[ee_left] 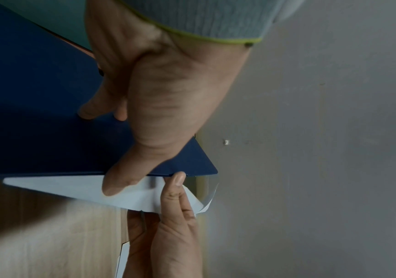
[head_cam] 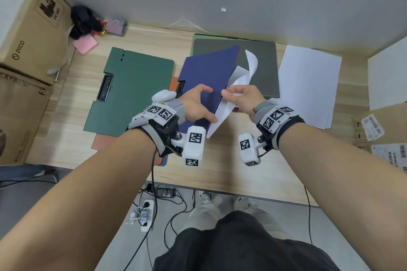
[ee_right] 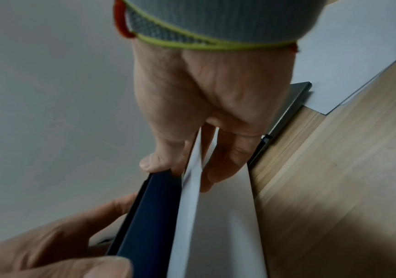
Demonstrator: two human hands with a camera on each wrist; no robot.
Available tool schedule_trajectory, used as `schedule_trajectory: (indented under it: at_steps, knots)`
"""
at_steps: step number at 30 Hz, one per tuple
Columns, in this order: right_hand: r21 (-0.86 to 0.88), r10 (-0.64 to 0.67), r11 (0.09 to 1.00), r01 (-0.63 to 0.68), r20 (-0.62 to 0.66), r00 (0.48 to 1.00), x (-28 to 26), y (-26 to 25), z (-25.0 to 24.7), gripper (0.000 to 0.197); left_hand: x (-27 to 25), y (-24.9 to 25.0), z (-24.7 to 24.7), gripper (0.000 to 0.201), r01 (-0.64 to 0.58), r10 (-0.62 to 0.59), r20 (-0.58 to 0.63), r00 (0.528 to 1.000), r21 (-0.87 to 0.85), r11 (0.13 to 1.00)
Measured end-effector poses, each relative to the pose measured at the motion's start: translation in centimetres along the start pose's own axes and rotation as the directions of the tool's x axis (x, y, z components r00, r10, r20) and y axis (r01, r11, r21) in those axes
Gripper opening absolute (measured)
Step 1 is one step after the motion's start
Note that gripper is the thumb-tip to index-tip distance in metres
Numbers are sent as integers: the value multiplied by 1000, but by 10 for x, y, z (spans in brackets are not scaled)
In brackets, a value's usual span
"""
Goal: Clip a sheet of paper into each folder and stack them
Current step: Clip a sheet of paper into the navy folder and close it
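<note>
The table (head_cam: 220, 174) is bearing a green folder (head_cam: 136, 86) lying open and a stack of paper (head_cam: 308, 86). The blue folder (head_cam: 207, 77), stiff, is tilting above it, the left hand (head_cam: 196, 105) gripping its cover. The right hand (head_cam: 244, 97) is pinching the flimsy sheet (head_cam: 222, 114) poking from inside; best held near its edge.

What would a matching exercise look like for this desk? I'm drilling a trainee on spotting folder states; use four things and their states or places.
Things:
1. green folder
2. blue folder
3. grey folder
4. stack of white paper

States:
A. flat at the right, untouched
B. lying at the left, clip showing
C. held by the left hand, sheet sticking out
D. closed at the back, under the blue one's corner

Pairs: 1-B, 2-C, 3-D, 4-A
</note>
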State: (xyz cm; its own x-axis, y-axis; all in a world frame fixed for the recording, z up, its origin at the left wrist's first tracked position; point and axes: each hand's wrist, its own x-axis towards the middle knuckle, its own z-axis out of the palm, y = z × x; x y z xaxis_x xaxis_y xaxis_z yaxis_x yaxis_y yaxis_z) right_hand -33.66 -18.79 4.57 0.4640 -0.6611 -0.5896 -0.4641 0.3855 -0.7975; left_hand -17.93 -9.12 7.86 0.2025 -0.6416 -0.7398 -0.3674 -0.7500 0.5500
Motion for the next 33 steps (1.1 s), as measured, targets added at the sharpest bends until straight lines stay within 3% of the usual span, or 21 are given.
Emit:
schedule_trajectory:
  at_steps: [5, 12, 25, 29, 33]
  knots:
    - [-3, 19, 1000, -19, -4, 1000, 0, 5, -4, 8, -1, -1, -1, 90, 4, -3, 20, 1000, -2, 1000]
    - [36, 27, 999, -27, -9, 1000, -3, 6, 0, 17, -2, -1, -4, 93, -4, 4, 12, 1000, -23, 1000]
    - [-33, 84, 996, -86, -45, 995, 1, 1, -3, 14, -4, -2, -12, 89, 8, -8, 6, 1000, -57, 998]
    - [-139, 99, 983, -118, -140, 985, 5, 7, -3, 27, -11, 8, -21, 81, 5, -10, -120, 993, -41, 999]
    - [-318, 63, 941, -120, -185, 981, 9, 6, -9, 22, -20, 23, -37, 66, -33, 43, -313, 949, 37, 999]
